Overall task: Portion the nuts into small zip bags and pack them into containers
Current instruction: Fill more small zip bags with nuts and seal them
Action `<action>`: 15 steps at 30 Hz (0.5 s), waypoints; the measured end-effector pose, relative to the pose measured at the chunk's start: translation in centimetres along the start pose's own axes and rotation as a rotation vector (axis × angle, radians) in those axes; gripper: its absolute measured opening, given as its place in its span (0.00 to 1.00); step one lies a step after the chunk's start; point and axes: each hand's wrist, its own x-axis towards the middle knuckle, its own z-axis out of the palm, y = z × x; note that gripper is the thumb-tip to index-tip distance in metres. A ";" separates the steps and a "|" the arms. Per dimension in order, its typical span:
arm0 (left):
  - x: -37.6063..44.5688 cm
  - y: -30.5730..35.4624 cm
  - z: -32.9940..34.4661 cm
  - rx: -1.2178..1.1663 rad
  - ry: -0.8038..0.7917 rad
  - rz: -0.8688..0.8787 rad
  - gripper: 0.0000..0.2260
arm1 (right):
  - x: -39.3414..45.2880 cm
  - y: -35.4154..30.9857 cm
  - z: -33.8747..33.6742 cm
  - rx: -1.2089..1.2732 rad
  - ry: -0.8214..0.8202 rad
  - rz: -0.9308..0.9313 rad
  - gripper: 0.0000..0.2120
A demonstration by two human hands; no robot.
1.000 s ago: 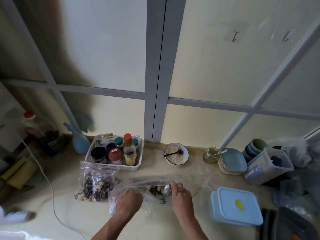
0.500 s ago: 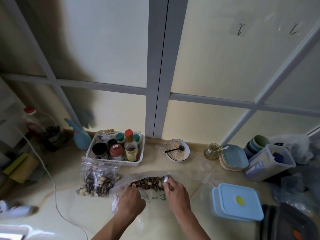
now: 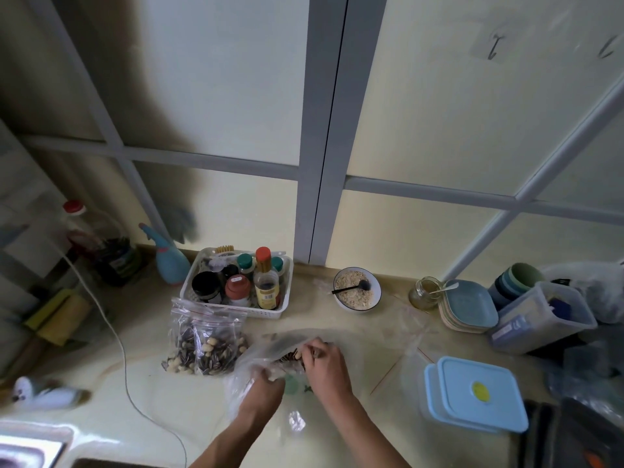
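Observation:
A large clear plastic bag of striped seeds and pale nuts lies on the counter in front of me. My left hand grips the bag's near edge, fingers curled into the plastic. My right hand reaches into the bag's mouth with curled fingers over the seeds; the metal spoon it held is hidden under it. To the left stand two small filled zip bags with red seal lines. At the right sit stacked blue-lidded containers.
A white basket of bottles and jars stands behind the zip bags. A bowl of oats with a spoon, a small jar, stacked plates, cups and a clear tub line the back right. A white cable crosses the left.
My right hand has pushed the spoon down into the big bag, so the spoon no longer shows. My left hand has slid slightly towards me along the bag's edge.

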 end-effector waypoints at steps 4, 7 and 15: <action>-0.9 2.5 -0.2 -0.204 0.051 0.088 0.11 | 0.0 1.0 0.0 0.136 0.072 0.160 0.15; 0.2 2.8 0.4 -0.222 0.090 0.066 0.07 | -0.3 1.6 -0.2 0.153 0.102 0.222 0.10; 0.2 2.6 1.2 0.453 -0.107 0.125 0.29 | 0.0 2.1 0.2 0.182 0.115 0.225 0.10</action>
